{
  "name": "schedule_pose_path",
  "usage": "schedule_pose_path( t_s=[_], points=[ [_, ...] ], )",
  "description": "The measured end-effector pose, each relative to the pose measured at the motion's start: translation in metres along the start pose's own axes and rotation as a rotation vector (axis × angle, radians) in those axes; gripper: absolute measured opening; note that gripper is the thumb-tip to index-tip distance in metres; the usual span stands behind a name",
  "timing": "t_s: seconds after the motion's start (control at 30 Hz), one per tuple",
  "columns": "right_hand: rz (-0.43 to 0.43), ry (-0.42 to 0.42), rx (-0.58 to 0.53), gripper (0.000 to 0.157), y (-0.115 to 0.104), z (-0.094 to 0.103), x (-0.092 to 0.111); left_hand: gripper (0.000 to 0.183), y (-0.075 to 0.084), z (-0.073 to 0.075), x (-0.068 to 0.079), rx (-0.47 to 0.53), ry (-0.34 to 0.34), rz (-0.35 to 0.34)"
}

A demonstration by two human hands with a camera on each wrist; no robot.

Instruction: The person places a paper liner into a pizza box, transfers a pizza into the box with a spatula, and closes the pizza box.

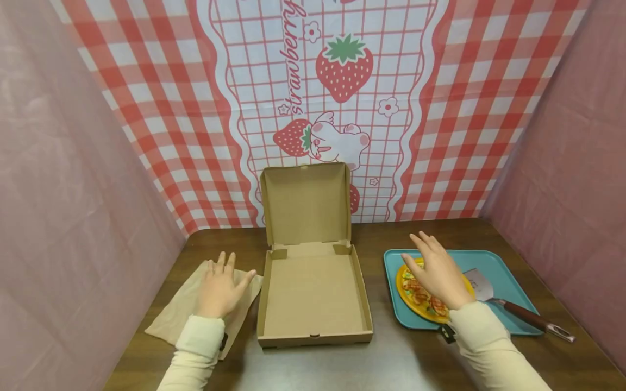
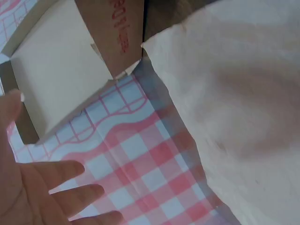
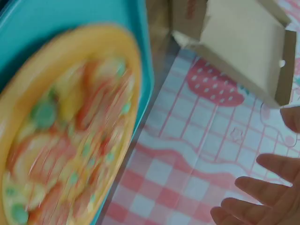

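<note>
My left hand (image 1: 219,288) hovers over a sheet of brown paper (image 1: 178,309) on the left of the table, fingers spread and holding nothing. Between my hands stands a cardboard pizza box (image 1: 313,293), its lid (image 1: 308,203) raised upright at the back. On the right, my right hand (image 1: 437,274) is above a toy-like pizza (image 1: 415,296) with an orange crust, fingers extended and nothing in them. The pizza lies on a teal tray (image 1: 504,263). Beside it rests a pizza server (image 1: 518,312) with a metal blade and brown handle, which juts past the tray's edge.
The wooden table (image 1: 225,239) backs onto a red-and-white checked cloth (image 1: 171,108) with strawberry prints. Pink curtains (image 1: 73,190) hang at both sides. The box lid stands close in front of the cloth.
</note>
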State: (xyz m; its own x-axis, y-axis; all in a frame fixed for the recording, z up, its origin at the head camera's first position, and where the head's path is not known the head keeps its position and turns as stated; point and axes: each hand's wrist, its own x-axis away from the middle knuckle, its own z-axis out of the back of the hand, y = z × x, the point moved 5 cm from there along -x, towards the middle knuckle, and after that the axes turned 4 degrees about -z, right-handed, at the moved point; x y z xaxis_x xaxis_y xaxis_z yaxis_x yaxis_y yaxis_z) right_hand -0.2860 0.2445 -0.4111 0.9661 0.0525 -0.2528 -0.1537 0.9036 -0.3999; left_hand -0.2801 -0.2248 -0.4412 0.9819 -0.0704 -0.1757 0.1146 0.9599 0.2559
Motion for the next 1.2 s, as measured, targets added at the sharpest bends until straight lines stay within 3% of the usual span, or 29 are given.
schedule_pose_path(
  t_s=[0.2, 0.37, 0.67, 0.83, 1.2],
  points=[
    [-0.022, -0.016, -0.166, 0.067, -0.013, -0.006, -0.002, 0.074, -0.019, 0.012, 0.001, 0.046, 0.049, -0.007],
    [-0.048, -0.034, -0.263, 0.060, -0.023, -0.020, -0.003, 0.068, -0.043, 0.016, 0.005, 0.055, 0.049, 0.017],
    [-0.067, -0.118, -0.428, 0.055, -0.043, -0.047, -0.002, 0.070, -0.084, 0.011, 0.016, 0.116, -0.064, 0.148],
    [-0.097, -0.156, -0.487, 0.052, -0.048, -0.066, 0.002, 0.071, -0.101, 0.006, 0.019, 0.138, -0.128, 0.185],
    [-0.114, -0.170, -0.559, 0.047, -0.054, -0.093, 0.012, 0.064, -0.126, -0.001, 0.024, 0.096, -0.155, 0.218]
  ],
)
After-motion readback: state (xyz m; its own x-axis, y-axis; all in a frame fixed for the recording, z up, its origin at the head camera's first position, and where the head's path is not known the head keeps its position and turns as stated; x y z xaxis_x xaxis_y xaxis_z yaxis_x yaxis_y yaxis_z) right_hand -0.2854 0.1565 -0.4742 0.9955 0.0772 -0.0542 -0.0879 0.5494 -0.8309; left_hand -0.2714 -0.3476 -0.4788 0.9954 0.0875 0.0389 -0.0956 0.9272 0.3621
